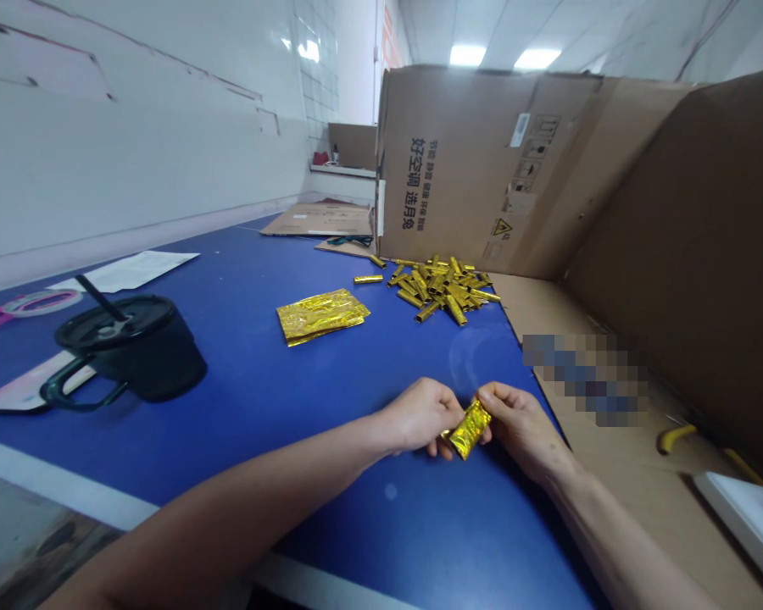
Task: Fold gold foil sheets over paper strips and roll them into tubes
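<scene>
Left hand point(420, 415) and right hand point(522, 428) grip a crinkled gold foil packet point(469, 429) between fingers and thumbs over a blue worktable point(369, 542), a heap of gold foil tubes point(443, 290) lying straight ahead.

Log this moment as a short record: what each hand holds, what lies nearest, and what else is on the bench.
left hand: pinching a crumpled gold foil packet
right hand: pinching the same packet from the other side
nearest: pile of gold foil sticks; flat gold foil sheets
surface: blue table
also: black tumbler with straw; cardboard box
</scene>
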{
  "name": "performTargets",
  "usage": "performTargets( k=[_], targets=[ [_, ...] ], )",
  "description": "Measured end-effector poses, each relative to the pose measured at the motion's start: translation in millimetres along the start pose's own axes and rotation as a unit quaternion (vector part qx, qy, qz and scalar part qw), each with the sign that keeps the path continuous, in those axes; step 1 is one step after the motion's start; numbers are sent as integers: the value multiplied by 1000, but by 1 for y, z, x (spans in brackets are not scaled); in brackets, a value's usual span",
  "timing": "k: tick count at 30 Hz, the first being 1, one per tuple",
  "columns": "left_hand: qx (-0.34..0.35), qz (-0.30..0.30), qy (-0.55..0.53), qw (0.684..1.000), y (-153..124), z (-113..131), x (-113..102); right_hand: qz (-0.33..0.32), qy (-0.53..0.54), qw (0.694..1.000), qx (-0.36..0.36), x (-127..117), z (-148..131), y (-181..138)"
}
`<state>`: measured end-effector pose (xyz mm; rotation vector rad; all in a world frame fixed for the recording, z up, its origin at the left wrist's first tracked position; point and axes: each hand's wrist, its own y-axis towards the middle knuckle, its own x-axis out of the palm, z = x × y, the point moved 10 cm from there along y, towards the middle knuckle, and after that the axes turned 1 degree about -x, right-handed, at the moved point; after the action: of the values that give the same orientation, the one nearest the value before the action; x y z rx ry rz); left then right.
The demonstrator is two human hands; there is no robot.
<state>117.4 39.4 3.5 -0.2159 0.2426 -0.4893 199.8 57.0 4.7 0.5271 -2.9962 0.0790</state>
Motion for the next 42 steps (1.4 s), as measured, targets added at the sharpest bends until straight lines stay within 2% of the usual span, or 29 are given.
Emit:
performTargets(
  k=[5, 14, 18, 22, 26, 30, 36, 42],
  targets=[
    [26, 34, 52, 998, -1, 3, -1, 31, -6, 999, -4, -3, -1, -1],
    [20, 47, 36, 998, -3, 1, 2, 76, -43, 996, -23, -11, -5, -1],
    [-36, 1, -36, 999, -1, -12, 14, 97, -29, 994, -41, -14, -11, -3],
    [-23, -7, -79, 997, -1, -10, 18, 99, -19, 994, -49, -14, -12, -4],
    [44, 39, -5, 998, -7, 1, 12, 115, -16, 992, -54, -17, -10, -5],
    [131, 71, 120, 982, -19, 20, 11, 123, -27, 991, -51, -18, -8, -5],
    [178, 59, 238, 953, -28, 29, 19, 162, -72, 981, -74, -24, -18, -8],
    [183, 89, 269, 941, -34, 36, 16, 181, -105, 973, -103, -30, -26, -11]
  ],
)
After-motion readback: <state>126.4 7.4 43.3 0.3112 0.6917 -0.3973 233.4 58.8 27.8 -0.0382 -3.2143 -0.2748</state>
